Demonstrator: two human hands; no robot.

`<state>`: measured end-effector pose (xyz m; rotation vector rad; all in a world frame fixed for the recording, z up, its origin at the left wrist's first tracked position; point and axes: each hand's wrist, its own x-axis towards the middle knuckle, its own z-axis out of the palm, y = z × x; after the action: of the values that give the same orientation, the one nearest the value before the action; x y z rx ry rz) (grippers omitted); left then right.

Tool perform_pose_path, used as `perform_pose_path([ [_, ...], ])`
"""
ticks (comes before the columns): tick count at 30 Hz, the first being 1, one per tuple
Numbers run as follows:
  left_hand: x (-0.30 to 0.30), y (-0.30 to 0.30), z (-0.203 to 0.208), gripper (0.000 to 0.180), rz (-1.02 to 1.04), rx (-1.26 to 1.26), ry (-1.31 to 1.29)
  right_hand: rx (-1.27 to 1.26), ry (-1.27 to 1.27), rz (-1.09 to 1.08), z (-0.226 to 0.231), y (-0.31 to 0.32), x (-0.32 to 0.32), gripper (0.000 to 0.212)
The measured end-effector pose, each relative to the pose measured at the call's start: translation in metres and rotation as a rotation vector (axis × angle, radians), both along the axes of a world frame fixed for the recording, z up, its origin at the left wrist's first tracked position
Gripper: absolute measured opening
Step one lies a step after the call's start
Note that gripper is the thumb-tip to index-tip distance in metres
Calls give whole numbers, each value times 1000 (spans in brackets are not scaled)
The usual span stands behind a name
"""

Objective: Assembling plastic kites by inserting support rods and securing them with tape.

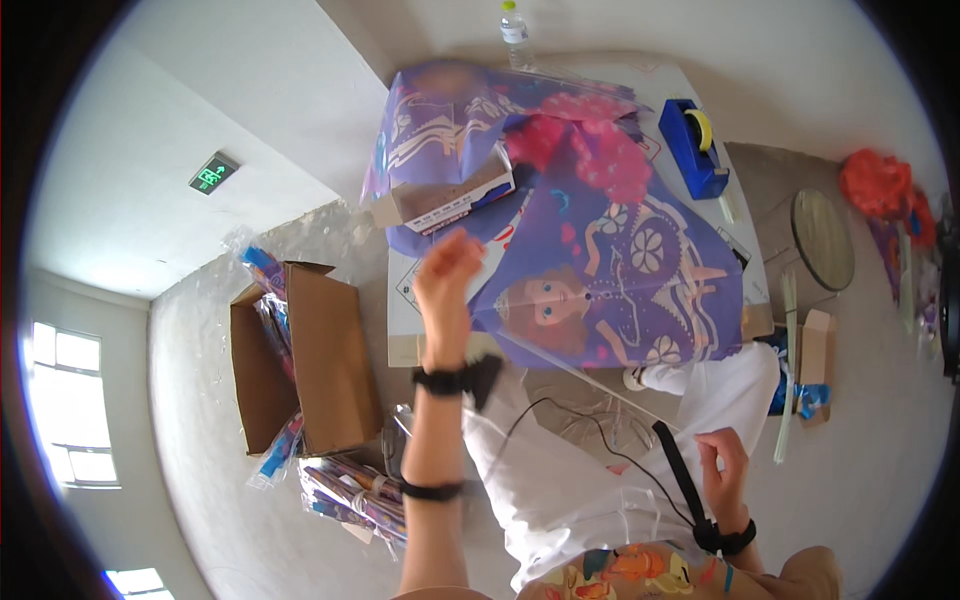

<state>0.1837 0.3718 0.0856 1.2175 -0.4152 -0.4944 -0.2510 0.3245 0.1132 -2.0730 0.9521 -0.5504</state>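
Observation:
My left hand (447, 277) is raised over the table's near left side, next to an open small carton (462, 203). Its fingers look drawn together, but they are blurred and I cannot make out what is in them. My right hand (724, 463) is held above my right thigh with its fingers curled in; anything inside is hidden. Across the table lies a purple printed sheet (645, 290) with a cartoon figure, resembling a kite. A thin pale rod (590, 382) slants from its near edge toward my right hand; I cannot tell whether they touch.
A blue tape dispenser (692, 150) stands far right on the table, with a bottle (515, 38) behind. Left on the floor are a large carton (330, 360) and bundled colourful packages (350, 495). Right are a round stool (823, 240), pale sticks (785, 400) and a small box (818, 362).

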Motion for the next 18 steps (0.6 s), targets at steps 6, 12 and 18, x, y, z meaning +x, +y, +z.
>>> perform_pose_path([
  [6,-118,86,11,43,-90,-373,632,-20,-67,7,8,4,-12,6],
  [12,-153,112,18,51,-159,-541,568,-11,-52,104,9,9,-35,10],
  [18,-161,124,20,47,-98,-423,478,-72,-98,144,11,16,-48,7],
])
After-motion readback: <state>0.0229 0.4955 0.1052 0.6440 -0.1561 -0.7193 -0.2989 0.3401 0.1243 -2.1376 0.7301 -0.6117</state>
